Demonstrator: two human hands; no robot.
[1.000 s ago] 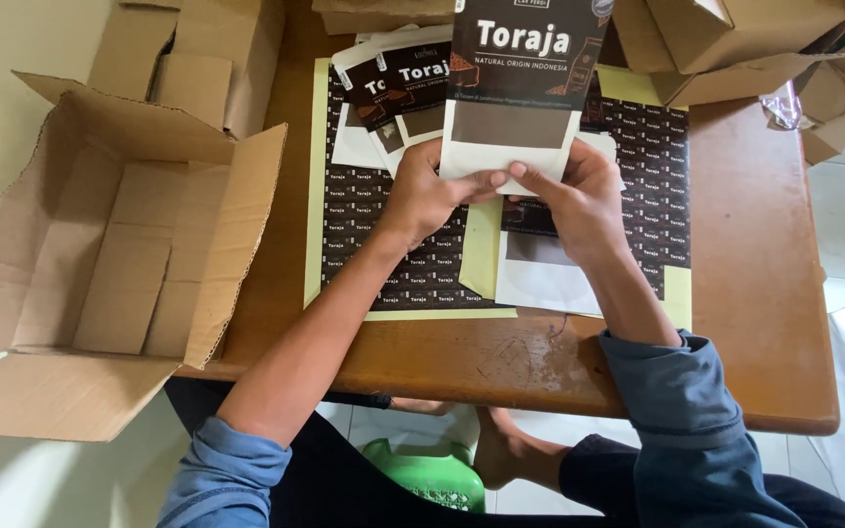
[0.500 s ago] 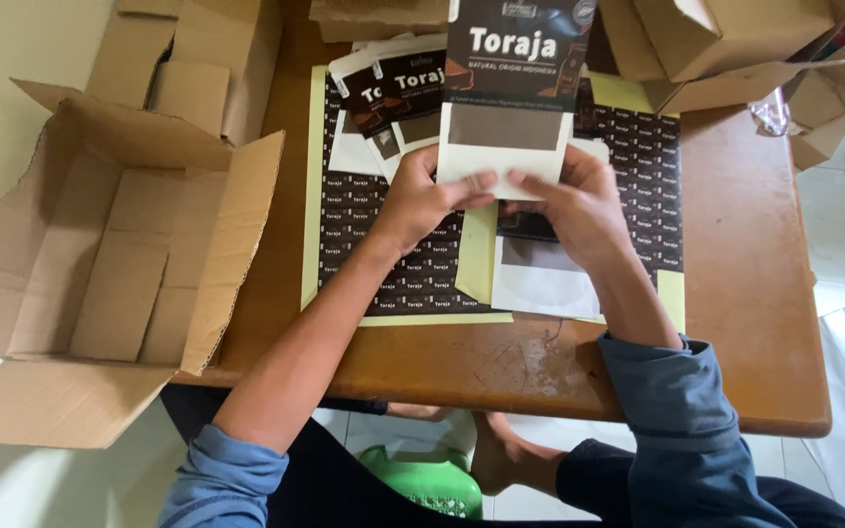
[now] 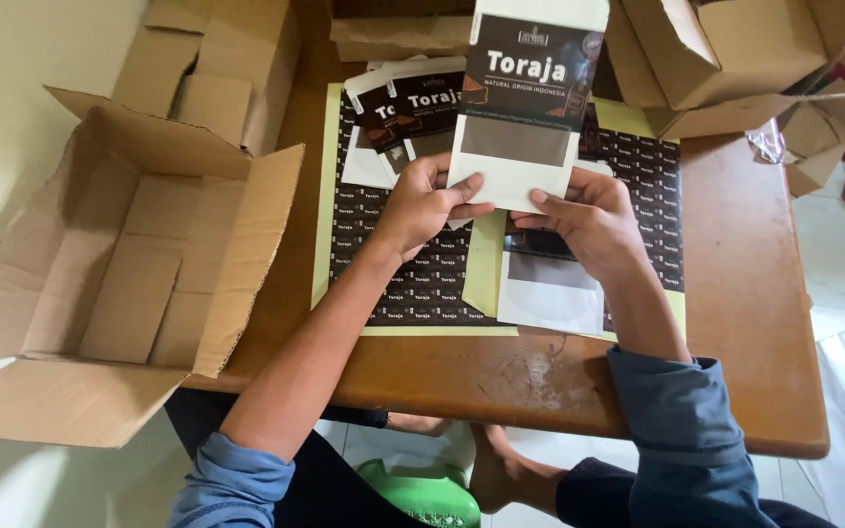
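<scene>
I hold a white pouch [image 3: 525,108] with a dark printed label and a grey window upright above the table. My left hand [image 3: 427,203] grips its lower left corner, thumb on the front. My right hand [image 3: 589,220] pinches its lower right edge. Under my hands lies a yellow-backed sheet of small dark stickers [image 3: 422,284]. Two more labelled pouches [image 3: 398,108] lie fanned at the sheet's far left, and a plain white pouch [image 3: 550,293] rests on the sheet below my right hand.
A large open cardboard box [image 3: 129,274] stands left of the brown wooden table [image 3: 745,323]. More cardboard boxes [image 3: 726,49] crowd the far right and far left [image 3: 217,68]. A green stool [image 3: 432,494] shows under the table's near edge.
The pouch has stayed upright in both hands; my fingers have shifted slightly along its bottom edge. The view has tilted a little.
</scene>
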